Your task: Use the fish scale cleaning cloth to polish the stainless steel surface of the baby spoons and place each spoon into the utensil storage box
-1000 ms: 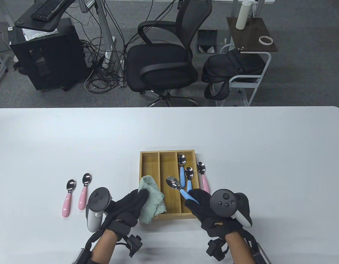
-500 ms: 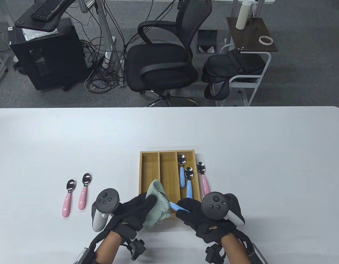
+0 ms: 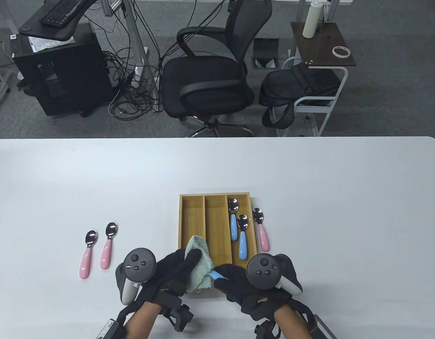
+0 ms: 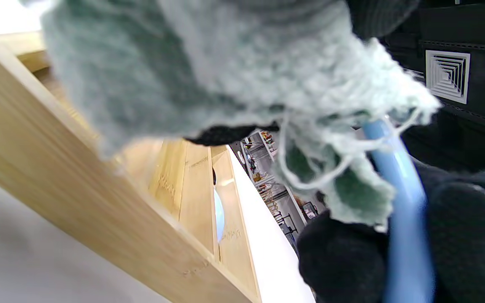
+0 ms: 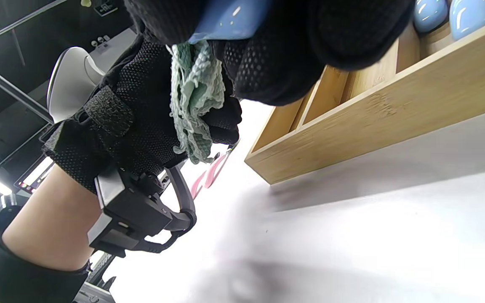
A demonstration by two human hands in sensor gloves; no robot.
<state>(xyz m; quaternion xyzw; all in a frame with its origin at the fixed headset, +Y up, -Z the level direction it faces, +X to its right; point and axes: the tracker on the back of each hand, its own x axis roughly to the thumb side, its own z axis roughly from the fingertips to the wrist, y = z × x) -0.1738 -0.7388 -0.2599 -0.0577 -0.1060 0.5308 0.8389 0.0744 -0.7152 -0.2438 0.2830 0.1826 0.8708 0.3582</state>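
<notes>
My left hand [image 3: 180,270] grips the pale green cloth [image 3: 199,268] over the near edge of the bamboo storage box [image 3: 192,219]. My right hand [image 3: 235,282] grips a blue-handled spoon [image 3: 217,274] by its handle [image 4: 402,219]; the bowl is buried in the cloth [image 4: 225,63] and hidden. Two blue-handled spoons [image 3: 242,236] lie in the box's right compartment. A pink-handled spoon [image 3: 261,229] lies just right of the box. Two more pink-handled spoons [image 3: 106,245] lie on the table to the left.
The white table [image 3: 309,194] stretches wide around the box. Beyond its far edge stand an office chair [image 3: 210,77], a black cabinet [image 3: 58,70] and a small side table [image 3: 323,46].
The right hand brought the blue spoon down and left, from over the box into the cloth. Both hands drew closer together and toward the near edge of the box.
</notes>
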